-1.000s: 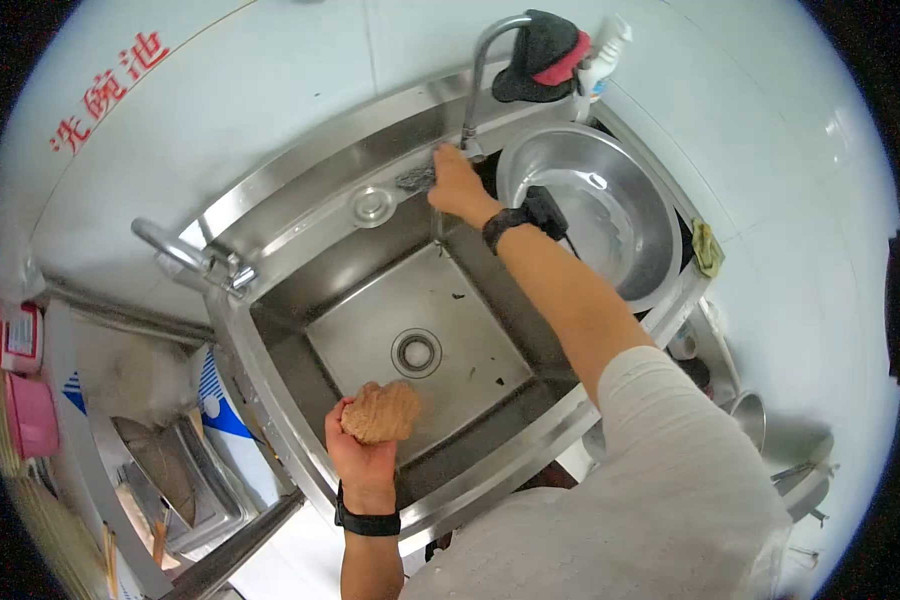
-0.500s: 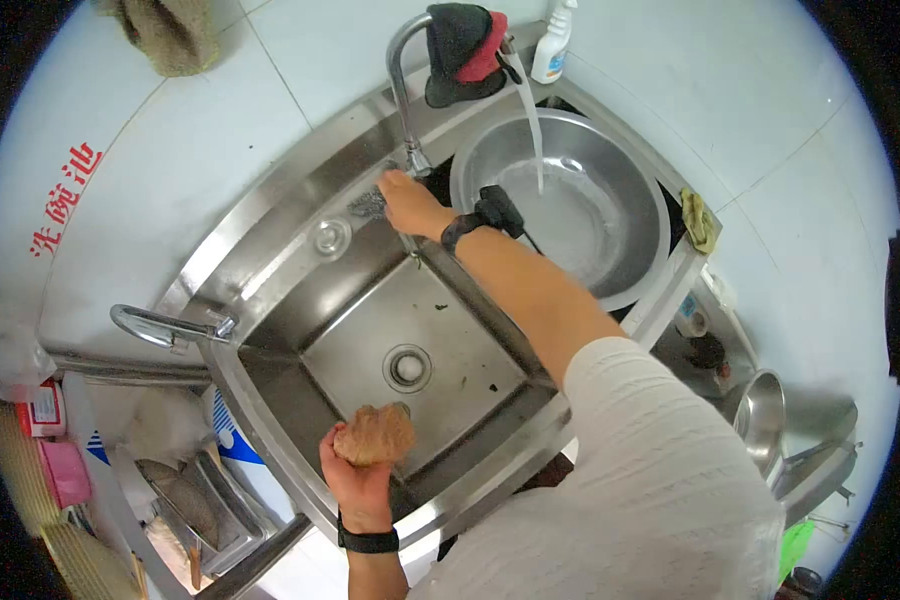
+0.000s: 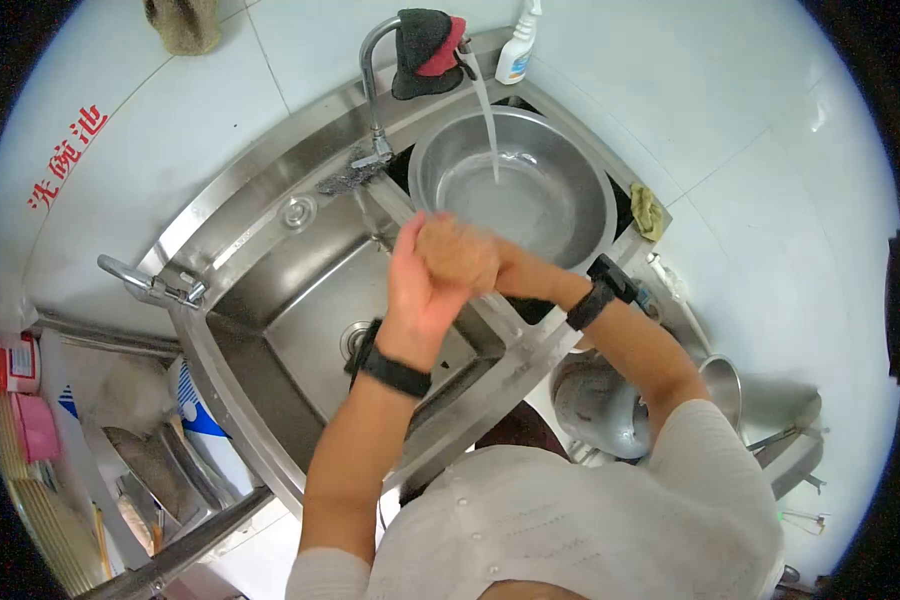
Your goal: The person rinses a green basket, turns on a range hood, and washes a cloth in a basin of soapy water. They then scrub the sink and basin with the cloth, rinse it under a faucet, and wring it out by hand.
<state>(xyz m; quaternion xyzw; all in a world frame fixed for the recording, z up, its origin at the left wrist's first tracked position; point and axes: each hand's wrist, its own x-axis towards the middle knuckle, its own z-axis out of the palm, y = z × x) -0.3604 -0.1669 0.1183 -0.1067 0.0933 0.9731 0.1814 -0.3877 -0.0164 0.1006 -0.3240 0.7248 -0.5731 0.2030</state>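
A tan, rounded lump (image 3: 456,254) is held up over the divider between the sink and the metal basin. My left hand (image 3: 415,290) wraps round its left side and underside. Against its right side lies my right hand (image 3: 505,268), partly hidden and blurred. Water runs from the faucet (image 3: 374,95), which has a black and red cloth (image 3: 425,55) over its spout, into the large round basin (image 3: 530,205). The steel sink (image 3: 320,310) with its drain is below and left of my hands.
A second faucet (image 3: 150,283) stands on the left rim. Behind the basin is a white spray bottle (image 3: 516,50); a green cloth (image 3: 646,211) hangs at its right. Dark steel wool (image 3: 345,182) lies by the faucet base. Metal pots (image 3: 602,405) are at lower right.
My left hand has moved up and right with the tan lump, from over the sink to the divider. My right hand has left the faucet base and come down to the lump. The view has shifted slightly.
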